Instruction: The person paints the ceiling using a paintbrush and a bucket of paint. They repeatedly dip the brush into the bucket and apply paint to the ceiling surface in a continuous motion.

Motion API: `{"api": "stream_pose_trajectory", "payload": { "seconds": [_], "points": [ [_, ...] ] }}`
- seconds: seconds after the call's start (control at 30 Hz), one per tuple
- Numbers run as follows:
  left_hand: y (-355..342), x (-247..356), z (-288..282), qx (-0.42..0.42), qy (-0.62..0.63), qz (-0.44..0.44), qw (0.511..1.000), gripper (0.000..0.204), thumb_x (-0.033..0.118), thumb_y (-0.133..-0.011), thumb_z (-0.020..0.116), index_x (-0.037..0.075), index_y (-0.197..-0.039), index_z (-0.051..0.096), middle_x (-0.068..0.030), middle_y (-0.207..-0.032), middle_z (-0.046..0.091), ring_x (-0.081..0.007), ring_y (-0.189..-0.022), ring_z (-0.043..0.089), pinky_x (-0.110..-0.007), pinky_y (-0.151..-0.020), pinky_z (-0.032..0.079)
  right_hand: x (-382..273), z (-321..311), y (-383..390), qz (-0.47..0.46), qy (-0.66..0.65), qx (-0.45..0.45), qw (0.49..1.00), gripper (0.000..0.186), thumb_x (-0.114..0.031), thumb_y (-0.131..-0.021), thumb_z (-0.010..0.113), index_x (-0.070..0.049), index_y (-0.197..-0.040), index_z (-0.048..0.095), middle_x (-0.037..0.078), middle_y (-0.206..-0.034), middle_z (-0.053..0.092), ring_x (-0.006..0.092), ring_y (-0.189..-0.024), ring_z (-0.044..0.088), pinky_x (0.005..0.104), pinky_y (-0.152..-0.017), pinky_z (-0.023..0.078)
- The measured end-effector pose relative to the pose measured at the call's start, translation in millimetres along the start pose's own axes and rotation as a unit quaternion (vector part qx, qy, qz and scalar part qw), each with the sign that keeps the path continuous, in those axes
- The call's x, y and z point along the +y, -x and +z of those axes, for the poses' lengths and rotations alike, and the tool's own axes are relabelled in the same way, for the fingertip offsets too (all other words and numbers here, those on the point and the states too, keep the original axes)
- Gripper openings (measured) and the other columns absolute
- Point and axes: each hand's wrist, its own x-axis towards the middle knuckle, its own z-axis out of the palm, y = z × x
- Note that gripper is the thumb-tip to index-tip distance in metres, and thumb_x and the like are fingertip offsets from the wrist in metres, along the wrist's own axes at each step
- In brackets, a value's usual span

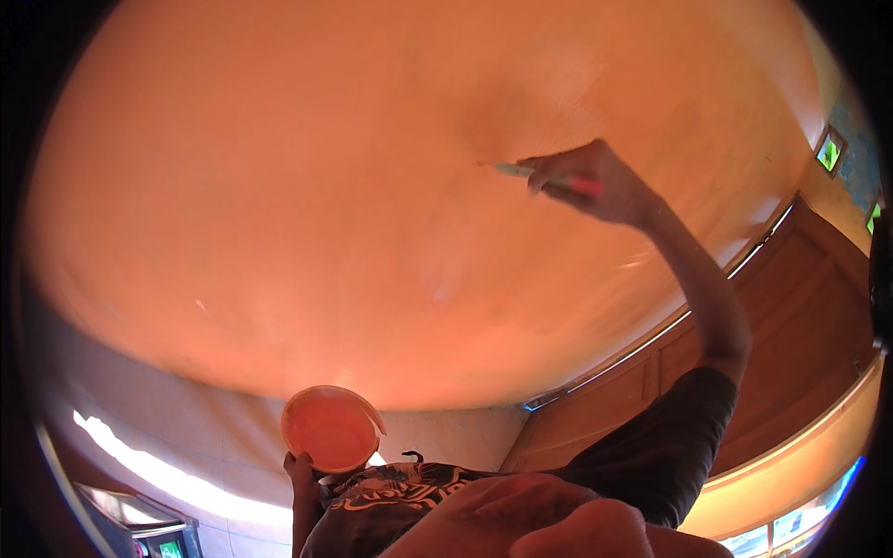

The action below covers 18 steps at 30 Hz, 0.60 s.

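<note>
A broad orange wall (279, 214) fills most of the view. My right hand (609, 181), raised in front of it, is closed round a slim paintbrush (511, 170). The brush has a pale front part, and some red shows at the hand. Its tip points left, at or close to the wall; contact is hard to make out. Low and nearer my body, my left hand (299, 467) grips the rim of a round orange bucket (312, 409). Orange paint seems to coat its inside; how full it is cannot be told.
A brown wooden door (791, 316) stands on the right, with a small window opening (831, 151) beyond it. Pale floor tiles (242, 456) carry a bright strip of sunlight at lower left. A dark framed object (167, 539) sits in the lower left corner.
</note>
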Motion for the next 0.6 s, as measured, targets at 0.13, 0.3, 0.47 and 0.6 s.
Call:
{"api": "stream_pose_trajectory", "payload": {
  "seconds": [0.13, 0.3, 0.47, 0.6],
  "points": [
    [4, 6, 13, 0.01, 0.013, -0.016, 1.0, 0.034, 0.001, -0.068, 0.051, -0.004, -0.102, 0.053, -0.0143, -0.096, 0.059, -0.0264, -0.083, 0.063, -0.037, -0.07, 0.054, 61, -87, -21, 0.136, -0.023, 0.145, 0.98, 0.017, -0.009, -0.087, 0.07, -0.002, -0.102, 0.07, 0.004, -0.099, 0.072, 0.0094, -0.088, 0.063, 0.0254, -0.083, 0.052],
    [-6, 0, 9, 0.014, -0.049, -0.004, 0.999, 0.037, 0.0, -0.066, 0.05, -0.004, -0.102, 0.053, -0.0144, -0.095, 0.059, -0.0277, -0.083, 0.063, -0.037, -0.068, 0.055, 53, -219, -90, 0.083, 0.248, 0.34, 0.904, 0.008, -0.005, -0.092, 0.061, 0.001, -0.094, 0.067, 0.007, -0.084, 0.068, 0.0177, -0.08, 0.065, 0.0321, -0.073, 0.053],
    [-6, -7, 13, 0.048, -0.033, 0.008, 0.998, 0.042, 0.003, -0.064, 0.052, -0.008, -0.104, 0.055, -0.0158, -0.094, 0.061, -0.0287, -0.082, 0.063, -0.038, -0.069, 0.052, 108, -184, -101, 0.196, 0.341, 0.289, 0.873, 0.012, -0.008, -0.093, 0.059, 0.001, -0.091, 0.067, 0.011, -0.084, 0.071, 0.0172, -0.068, 0.063, 0.0302, -0.063, 0.05],
    [-7, -17, 11, 0.057, -0.002, -0.005, 0.998, 0.042, 0.0, -0.065, 0.05, -0.005, -0.107, 0.053, -0.0152, -0.096, 0.06, -0.0275, -0.082, 0.064, -0.038, -0.069, 0.055, 108, -34, -27, 0.092, 0.291, 0.156, 0.939, 0.014, -0.011, -0.084, 0.059, -0.011, -0.097, 0.066, 0.006, -0.098, 0.07, 0.0186, -0.068, 0.064, 0.0322, -0.062, 0.053]
  ]
}}
